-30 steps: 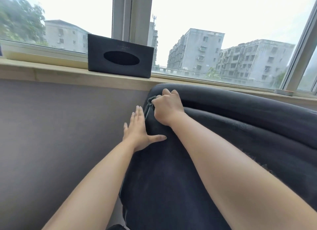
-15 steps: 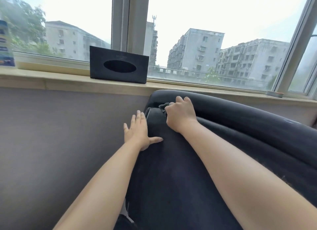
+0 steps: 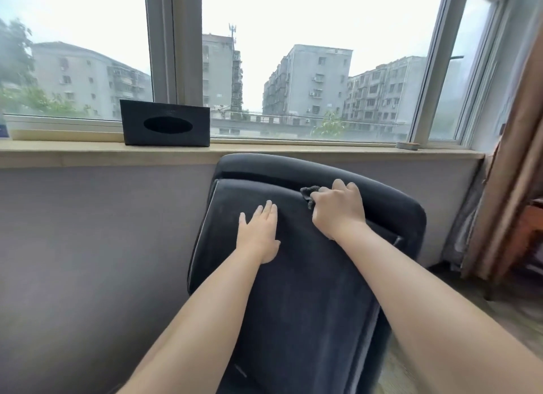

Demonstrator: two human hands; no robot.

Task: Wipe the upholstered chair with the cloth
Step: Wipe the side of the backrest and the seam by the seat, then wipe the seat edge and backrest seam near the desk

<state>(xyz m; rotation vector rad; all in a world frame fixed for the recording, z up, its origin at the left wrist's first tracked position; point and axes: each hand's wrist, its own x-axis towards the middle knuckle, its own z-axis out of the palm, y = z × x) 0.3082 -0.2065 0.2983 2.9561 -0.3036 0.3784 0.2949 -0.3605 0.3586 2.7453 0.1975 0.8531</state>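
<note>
1. The upholstered chair (image 3: 293, 290) stands against the wall under the window, its dark padded back facing the person.
2. The cloth (image 3: 309, 194), a small dark grey wad, sits near the top seam of the back cushion, only a corner showing past the knuckles.
3. The right hand (image 3: 338, 210) is clenched around the cloth and bears down on the fabric, probably to work along that upper edge.
4. The left hand (image 3: 260, 236) lies flat with fingers straight beside it, grasping nothing; I'd judge it steadies the cushion against the rubbing.
5. On the windowsill (image 3: 73, 151) behind, a black tissue box (image 3: 166, 123) stands well clear.
</note>
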